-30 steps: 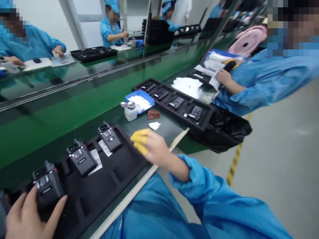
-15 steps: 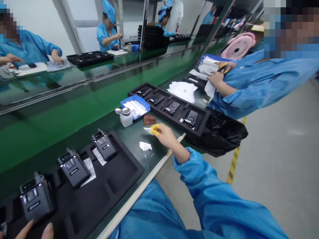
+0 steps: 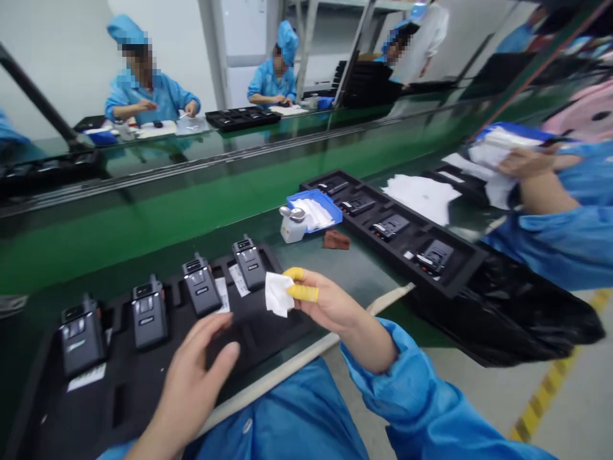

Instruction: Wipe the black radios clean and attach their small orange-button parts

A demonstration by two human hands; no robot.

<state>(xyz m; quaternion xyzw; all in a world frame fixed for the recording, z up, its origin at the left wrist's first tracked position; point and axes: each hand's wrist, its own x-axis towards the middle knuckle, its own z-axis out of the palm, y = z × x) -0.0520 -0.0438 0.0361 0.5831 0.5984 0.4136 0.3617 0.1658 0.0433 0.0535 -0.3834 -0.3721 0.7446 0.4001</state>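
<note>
My right hand (image 3: 330, 306), with yellow finger cots on thumb and forefinger, pinches a white wipe (image 3: 276, 295) over the right end of a black foam tray (image 3: 141, 377). My left hand (image 3: 191, 374) hovers above the tray's front, thumb and fingers apart, holding nothing. Several dark walkie-talkies lie in a row in the tray. The rightmost walkie-talkie (image 3: 249, 265) is closest to the wipe, while another walkie-talkie (image 3: 202, 287) lies just beyond my left fingertips. White printed labels (image 3: 238, 280) show beside some of them.
Behind my right hand stand a white dispenser bottle (image 3: 292, 228), a blue bin (image 3: 318, 207) of white wipes and a brown piece (image 3: 336, 240). A second black tray (image 3: 368, 214) holds dark devices. A black bag (image 3: 507, 313) hangs at right, near a co-worker's sleeve (image 3: 575, 236).
The view has swung left. My right hand has brought a white wipe from the bench over to the tray's right end. My left hand has come further into view above the tray.
</note>
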